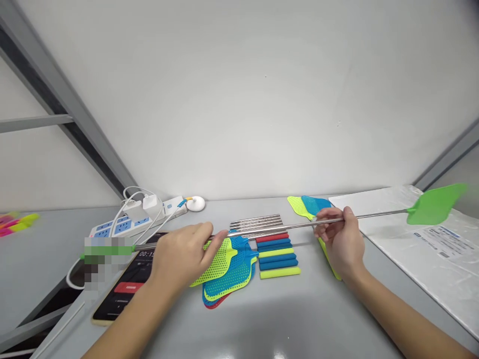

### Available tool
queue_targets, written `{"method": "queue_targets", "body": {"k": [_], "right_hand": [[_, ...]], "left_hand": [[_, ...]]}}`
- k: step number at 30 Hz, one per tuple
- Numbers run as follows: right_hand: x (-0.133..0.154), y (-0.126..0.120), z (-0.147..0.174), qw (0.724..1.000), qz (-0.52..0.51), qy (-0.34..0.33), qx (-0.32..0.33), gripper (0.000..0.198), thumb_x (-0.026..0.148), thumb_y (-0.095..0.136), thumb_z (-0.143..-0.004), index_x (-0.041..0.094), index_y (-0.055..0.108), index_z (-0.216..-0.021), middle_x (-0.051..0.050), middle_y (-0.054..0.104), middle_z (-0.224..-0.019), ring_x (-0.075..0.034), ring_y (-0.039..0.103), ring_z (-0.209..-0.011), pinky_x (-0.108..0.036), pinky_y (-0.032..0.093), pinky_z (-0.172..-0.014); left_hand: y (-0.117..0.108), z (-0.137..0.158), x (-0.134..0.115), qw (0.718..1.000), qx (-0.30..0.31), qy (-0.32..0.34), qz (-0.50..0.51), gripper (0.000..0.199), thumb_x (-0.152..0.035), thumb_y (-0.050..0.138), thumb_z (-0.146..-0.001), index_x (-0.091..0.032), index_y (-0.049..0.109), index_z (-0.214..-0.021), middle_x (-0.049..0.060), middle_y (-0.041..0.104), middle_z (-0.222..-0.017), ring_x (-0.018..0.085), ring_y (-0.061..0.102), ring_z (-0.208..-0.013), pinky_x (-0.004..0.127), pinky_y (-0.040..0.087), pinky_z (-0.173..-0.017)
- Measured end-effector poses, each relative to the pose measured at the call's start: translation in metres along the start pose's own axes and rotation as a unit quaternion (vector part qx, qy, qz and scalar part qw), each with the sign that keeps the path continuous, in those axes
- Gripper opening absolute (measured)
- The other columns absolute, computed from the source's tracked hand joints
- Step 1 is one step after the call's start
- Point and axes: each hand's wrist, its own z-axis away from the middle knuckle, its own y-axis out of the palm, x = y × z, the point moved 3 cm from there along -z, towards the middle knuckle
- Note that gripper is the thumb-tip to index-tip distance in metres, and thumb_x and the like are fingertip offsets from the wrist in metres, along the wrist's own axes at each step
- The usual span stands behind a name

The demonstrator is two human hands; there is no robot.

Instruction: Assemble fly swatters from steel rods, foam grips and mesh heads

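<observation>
A green fly swatter point(434, 205) stretches across the view above the table, its metal rod drawn out long, head at right and green handle at left. My left hand point(179, 255) is closed around the rod near the handle. With thumb and fingers, my right hand point(342, 245) pinches the rod nearer the head. Below lie a pile of perforated swatter heads point(229, 280) in blue, yellow-green and red, a row of coloured handle sleeves point(277, 261), and several bare metal rods point(258, 219). Behind my right hand lie yellow-green and blue swatters point(298, 205), partly hidden.
A phone point(129, 288) with a timer on its screen lies by my left forearm. Behind it are a power strip point(129, 225) with white cables and a round white device point(195, 203). White plastic packaging point(404, 244) covers the right side. Pink and yellow items point(17, 223) lie far left.
</observation>
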Motion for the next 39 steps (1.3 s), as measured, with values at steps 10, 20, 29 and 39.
{"method": "queue_targets", "body": {"k": [10, 20, 29, 39], "right_hand": [[-0.018, 0.034, 0.061, 0.96, 0.154, 0.033, 0.233, 0.052, 0.053, 0.044, -0.095, 0.02, 0.05, -0.056, 0.003, 0.04, -0.05, -0.012, 0.035, -0.049, -0.028, 0.027, -0.05], [0.009, 0.012, 0.015, 0.996, 0.032, 0.063, 0.061, 0.048, 0.039, 0.048, -0.095, 0.022, 0.037, -0.051, 0.005, 0.026, -0.048, -0.012, 0.027, -0.047, -0.029, 0.028, -0.048], [-0.013, 0.03, 0.054, 0.975, 0.059, 0.03, 0.212, 0.053, 0.049, 0.04, -0.097, 0.02, 0.051, -0.055, 0.0, 0.045, -0.052, -0.013, 0.042, -0.053, -0.028, 0.03, -0.05], [-0.011, 0.029, 0.055, 0.937, 0.144, 0.05, 0.313, 0.043, 0.052, 0.042, -0.098, 0.019, 0.06, -0.077, 0.004, 0.04, -0.054, -0.011, 0.036, -0.053, -0.026, 0.03, -0.052]], "left_hand": [[0.003, 0.01, -0.062, 0.983, -0.033, 0.149, 0.098, 0.03, -0.034, 0.043, -0.098, -0.02, 0.055, -0.075, 0.0, 0.057, -0.065, 0.017, 0.052, -0.058, 0.032, 0.031, -0.059], [0.008, -0.002, 0.004, 0.996, 0.025, 0.08, 0.012, 0.047, -0.047, 0.031, -0.102, -0.02, 0.053, -0.07, -0.001, 0.06, -0.06, 0.016, 0.053, -0.053, 0.03, 0.025, -0.053], [0.006, 0.014, -0.054, 0.989, -0.009, 0.124, 0.078, 0.053, -0.046, 0.024, -0.103, -0.02, 0.048, -0.065, -0.003, 0.054, -0.052, 0.012, 0.049, -0.042, 0.029, 0.019, -0.044], [0.001, 0.014, -0.06, 0.991, -0.044, 0.103, 0.076, 0.044, -0.045, 0.037, -0.101, -0.02, 0.049, -0.067, -0.004, 0.051, -0.053, 0.012, 0.047, -0.043, 0.03, 0.019, -0.044]]}}
